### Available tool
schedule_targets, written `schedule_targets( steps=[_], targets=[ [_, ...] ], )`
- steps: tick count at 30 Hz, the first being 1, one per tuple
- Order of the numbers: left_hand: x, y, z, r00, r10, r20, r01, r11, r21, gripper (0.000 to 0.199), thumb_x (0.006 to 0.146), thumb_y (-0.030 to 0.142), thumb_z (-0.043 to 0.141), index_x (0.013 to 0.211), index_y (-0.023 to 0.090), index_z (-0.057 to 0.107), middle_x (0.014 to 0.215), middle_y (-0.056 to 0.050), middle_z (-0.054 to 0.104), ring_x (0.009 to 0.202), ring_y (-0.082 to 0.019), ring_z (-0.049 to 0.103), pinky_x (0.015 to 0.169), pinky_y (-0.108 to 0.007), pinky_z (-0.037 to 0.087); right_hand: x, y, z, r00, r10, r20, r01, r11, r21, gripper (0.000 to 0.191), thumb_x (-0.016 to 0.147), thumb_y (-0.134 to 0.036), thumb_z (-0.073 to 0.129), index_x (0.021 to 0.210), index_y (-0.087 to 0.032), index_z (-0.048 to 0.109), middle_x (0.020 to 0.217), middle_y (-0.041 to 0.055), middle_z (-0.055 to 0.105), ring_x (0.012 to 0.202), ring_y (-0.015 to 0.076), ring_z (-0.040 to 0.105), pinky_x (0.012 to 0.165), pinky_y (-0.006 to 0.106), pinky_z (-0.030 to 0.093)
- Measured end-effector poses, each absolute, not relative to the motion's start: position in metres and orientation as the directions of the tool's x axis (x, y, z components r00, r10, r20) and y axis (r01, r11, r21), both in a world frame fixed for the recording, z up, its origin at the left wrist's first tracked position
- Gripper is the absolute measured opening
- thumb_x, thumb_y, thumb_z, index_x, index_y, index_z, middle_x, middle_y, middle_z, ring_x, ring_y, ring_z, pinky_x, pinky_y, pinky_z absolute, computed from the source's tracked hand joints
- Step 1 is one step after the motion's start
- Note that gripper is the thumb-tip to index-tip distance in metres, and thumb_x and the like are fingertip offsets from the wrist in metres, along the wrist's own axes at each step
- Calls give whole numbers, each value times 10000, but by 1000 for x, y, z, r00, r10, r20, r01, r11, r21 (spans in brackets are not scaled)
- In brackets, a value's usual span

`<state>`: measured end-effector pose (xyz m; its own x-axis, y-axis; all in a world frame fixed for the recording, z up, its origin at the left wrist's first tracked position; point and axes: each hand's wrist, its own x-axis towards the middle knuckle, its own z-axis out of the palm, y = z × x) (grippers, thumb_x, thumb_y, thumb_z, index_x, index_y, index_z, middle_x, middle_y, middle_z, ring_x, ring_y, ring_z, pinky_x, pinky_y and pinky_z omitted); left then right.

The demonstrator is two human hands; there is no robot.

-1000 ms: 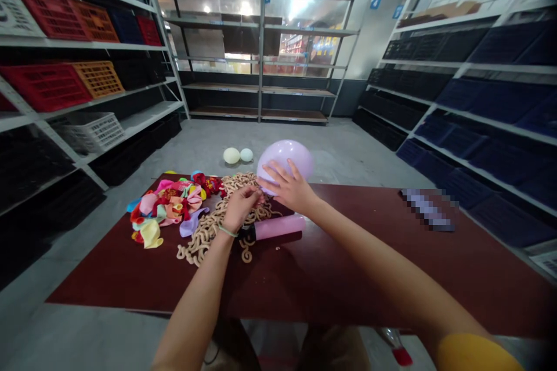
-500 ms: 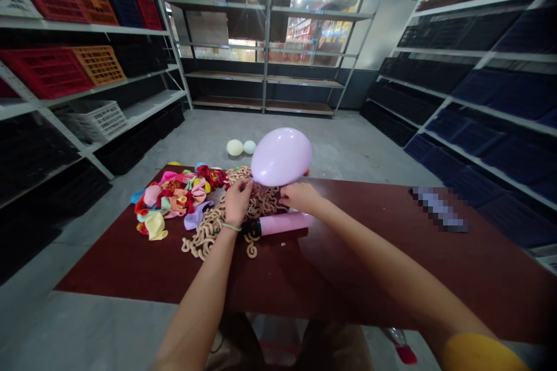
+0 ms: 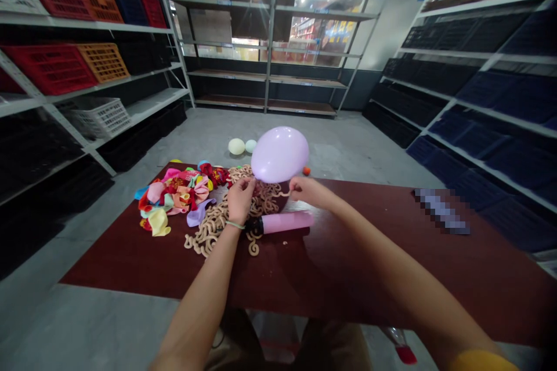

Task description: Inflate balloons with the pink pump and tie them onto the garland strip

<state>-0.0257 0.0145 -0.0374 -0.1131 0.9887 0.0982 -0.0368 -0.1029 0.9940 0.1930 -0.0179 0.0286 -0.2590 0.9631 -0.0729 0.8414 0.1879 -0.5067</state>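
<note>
An inflated lilac balloon (image 3: 281, 155) is above the far edge of the table. My left hand (image 3: 241, 200) pinches it at its lower left, by the neck; the knot is hidden. My right hand (image 3: 311, 192) is closed in a pinch on a tan cord (image 3: 284, 194) that stretches toward the left below the balloon. Under the hands lies a pink balloon pump (image 3: 286, 222) with a black end, on its side. Many tan curly cords (image 3: 208, 232) are heaped around my left wrist. Loose uninflated balloons (image 3: 176, 200) in mixed colours form a pile farther left.
The dark red table (image 3: 343, 266) stretches to both sides. A blurred-out flat object (image 3: 441, 210) lies on its right part. Two small pale balloons (image 3: 236, 146) rest on the floor beyond. Shelves with crates (image 3: 52, 66) stand left, a rack (image 3: 267, 58) behind, dark bins (image 3: 500, 93) right.
My right hand has moved slightly to the right and up, drawing the tan cord out into view. The balloon has shifted a little; my left hand keeps its pinch.
</note>
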Motion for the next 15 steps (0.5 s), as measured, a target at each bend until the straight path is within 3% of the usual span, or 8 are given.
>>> schedule_targets(
  steps=[4,9,15],
  targets=[
    [-23,15,-41,-51,993,106,-23,-107,994,271,791,431,648,803,164,688,714,-34,704,633,-151,644,610,-245,513,202,-22,64,-247,964,94,719,247,-650,72,814,-213,515,837,-200,582,706,-18,610,652,121,536,614,251,390],
    [-19,11,-39,99,994,49,-86,-40,995,255,781,418,655,807,165,673,727,-36,711,630,-151,645,632,-262,520,196,-21,104,-216,935,282,707,349,-615,124,849,-259,526,898,-190,616,850,16,671,750,141,578,712,286,426],
    [-19,3,-33,95,973,211,260,-229,938,247,856,404,589,794,191,698,692,-12,697,633,-145,626,631,-242,464,174,-7,160,-208,888,411,767,409,-494,97,855,-253,569,900,-200,637,834,4,683,752,139,594,709,278,431]
  ],
)
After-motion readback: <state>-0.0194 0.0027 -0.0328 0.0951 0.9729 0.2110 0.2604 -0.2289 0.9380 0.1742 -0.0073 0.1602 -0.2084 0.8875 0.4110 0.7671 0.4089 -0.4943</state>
